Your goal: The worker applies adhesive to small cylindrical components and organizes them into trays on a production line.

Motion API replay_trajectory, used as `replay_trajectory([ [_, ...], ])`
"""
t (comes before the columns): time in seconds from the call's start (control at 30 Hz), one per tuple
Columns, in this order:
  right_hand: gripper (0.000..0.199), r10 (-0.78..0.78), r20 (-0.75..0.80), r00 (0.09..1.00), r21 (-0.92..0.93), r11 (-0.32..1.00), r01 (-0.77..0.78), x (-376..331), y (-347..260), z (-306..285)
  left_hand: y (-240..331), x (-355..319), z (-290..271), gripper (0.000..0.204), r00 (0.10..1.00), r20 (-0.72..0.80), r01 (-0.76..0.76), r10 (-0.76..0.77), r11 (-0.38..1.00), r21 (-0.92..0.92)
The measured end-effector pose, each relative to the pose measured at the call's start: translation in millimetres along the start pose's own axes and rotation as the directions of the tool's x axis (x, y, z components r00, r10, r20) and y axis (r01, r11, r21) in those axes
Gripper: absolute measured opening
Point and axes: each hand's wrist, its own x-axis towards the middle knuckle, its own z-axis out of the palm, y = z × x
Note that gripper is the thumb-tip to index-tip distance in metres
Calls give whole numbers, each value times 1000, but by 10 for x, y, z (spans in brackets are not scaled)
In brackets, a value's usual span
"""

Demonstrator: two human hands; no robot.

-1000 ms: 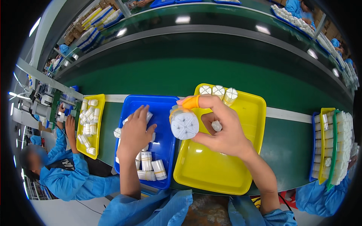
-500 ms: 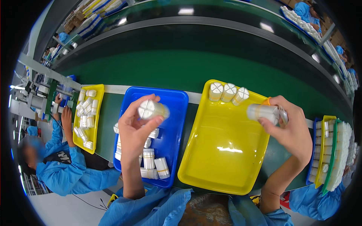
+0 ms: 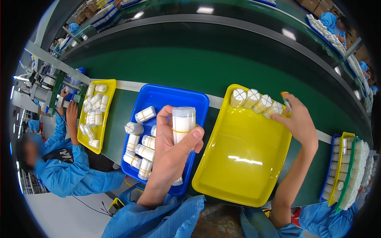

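Observation:
My left hand (image 3: 172, 152) is closed around a banded white cylinder (image 3: 183, 121) with a clear sleeve and a yellow band, held upright over the blue tray (image 3: 178, 95). More such cylinders (image 3: 145, 152) lie loosely in that tray, partly hidden by my hand and forearm. At the far right corner of the yellow tray (image 3: 222, 158), my right hand (image 3: 297, 121) has its thumb against the end cylinder (image 3: 274, 110) of a standing row. The row's tops show cross-shaped divisions. A small orange item (image 3: 284, 94) shows at my right fingertips; its kind is unclear.
Left of the blue tray, a smaller yellow tray (image 3: 108, 119) holds similar cylinders beside a person in blue (image 3: 67, 170). Stacked filled trays (image 3: 343, 170) stand at the right. Behind the trays runs a green surface (image 3: 190, 63); other people work farther off.
My right hand has brought its cylinder down to the end of the row in the yellow tray. My left hand has moved right, its cylinder now turned upright.

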Motion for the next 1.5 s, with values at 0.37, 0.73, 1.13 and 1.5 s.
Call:
replay_trajectory([
  [0.37,11,-230,-151,961,549,789,275,-306,-732,-136,-129,-4,196,46,983,166,112,-78,972,-207],
  [0.73,22,-504,184,844,736,639,221,-301,-810,-55,-247,17,260,62,915,365,290,-172,909,-298],
  [1.13,48,-674,203,710,723,592,355,-314,-960,169,-52,146,96,60,843,298,-463,447,321,826],
  [1.5,66,-712,-103,695,770,386,508,-336,-993,331,84,656,-1293,48,997,76,-52,26,-521,852],
])
